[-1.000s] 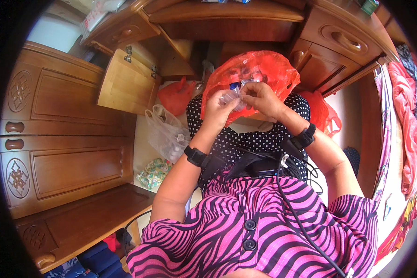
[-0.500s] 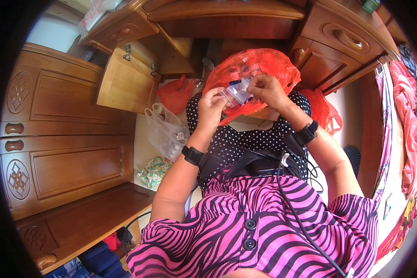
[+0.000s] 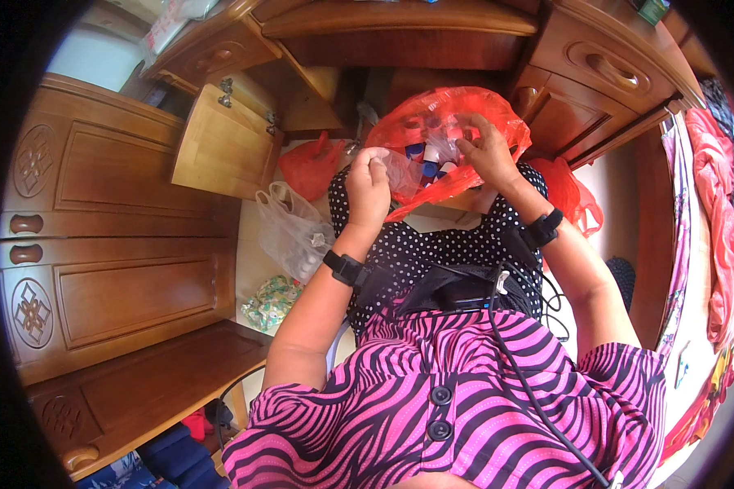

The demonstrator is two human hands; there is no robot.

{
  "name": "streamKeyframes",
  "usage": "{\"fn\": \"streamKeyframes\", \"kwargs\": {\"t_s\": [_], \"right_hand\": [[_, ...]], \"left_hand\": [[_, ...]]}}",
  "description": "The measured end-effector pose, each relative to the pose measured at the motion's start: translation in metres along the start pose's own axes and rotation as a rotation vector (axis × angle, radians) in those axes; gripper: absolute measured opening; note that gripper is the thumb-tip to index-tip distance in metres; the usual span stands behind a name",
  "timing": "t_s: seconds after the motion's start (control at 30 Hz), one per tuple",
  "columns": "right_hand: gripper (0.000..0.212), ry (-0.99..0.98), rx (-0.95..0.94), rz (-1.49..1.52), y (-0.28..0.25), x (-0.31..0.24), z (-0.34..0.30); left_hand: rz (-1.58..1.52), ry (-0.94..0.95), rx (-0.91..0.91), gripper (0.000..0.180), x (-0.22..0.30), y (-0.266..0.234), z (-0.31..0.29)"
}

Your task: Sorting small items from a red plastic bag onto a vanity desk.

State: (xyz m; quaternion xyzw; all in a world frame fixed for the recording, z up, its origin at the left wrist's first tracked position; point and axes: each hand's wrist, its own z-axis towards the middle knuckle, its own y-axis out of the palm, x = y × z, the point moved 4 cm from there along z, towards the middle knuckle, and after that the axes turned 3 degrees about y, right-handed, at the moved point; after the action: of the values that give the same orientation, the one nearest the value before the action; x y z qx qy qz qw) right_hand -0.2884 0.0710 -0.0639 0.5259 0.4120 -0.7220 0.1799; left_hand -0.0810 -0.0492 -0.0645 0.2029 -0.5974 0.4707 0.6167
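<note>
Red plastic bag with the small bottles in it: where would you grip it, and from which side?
Grip the red plastic bag by its thin film at the open rim, coming from the near side, as the left hand does. The right hand reaches into the mouth, and the bottles weigh down the middle.

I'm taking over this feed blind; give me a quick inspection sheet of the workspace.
Surface: pale floor under a wooden desk.
Job's things: red plastic bag on the lap, small blue-capped bottles inside.
Clutter: clear plastic bag, second red bag, patterned bundle.
Hands: left hand grips the bag's edge; right hand reaches inside.
Cables: black cable down the striped top.
Surroundings: wooden cabinet, hanging clothes.
</note>
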Motion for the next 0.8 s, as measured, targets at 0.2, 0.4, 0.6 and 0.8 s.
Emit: {"fn": "streamKeyframes", "kwargs": {"t_s": [0.2, 0.4, 0.6, 0.8], "right_hand": [[0.041, 0.113, -0.353, 0.316, 0.033, -0.064, -0.021], [0.008, 0.216, -0.528, 0.265, 0.039, -0.039, -0.022], [0.004, 0.090, -0.555, 0.305, 0.044, -0.040, -0.030], [0.010, -0.033, -0.349, 0.222, 0.044, -0.051, -0.034]], "left_hand": [[0.059, 0.220, -0.069, 0.012, 0.035, 0.015, -0.010], [-0.377, -0.188, -0.321, 0.019, 0.022, 0.017, -0.024], [-0.435, -0.304, -0.400, 0.013, 0.014, 0.011, -0.032], [-0.200, -0.154, -0.291, 0.012, 0.028, 0.006, -0.032]]}}
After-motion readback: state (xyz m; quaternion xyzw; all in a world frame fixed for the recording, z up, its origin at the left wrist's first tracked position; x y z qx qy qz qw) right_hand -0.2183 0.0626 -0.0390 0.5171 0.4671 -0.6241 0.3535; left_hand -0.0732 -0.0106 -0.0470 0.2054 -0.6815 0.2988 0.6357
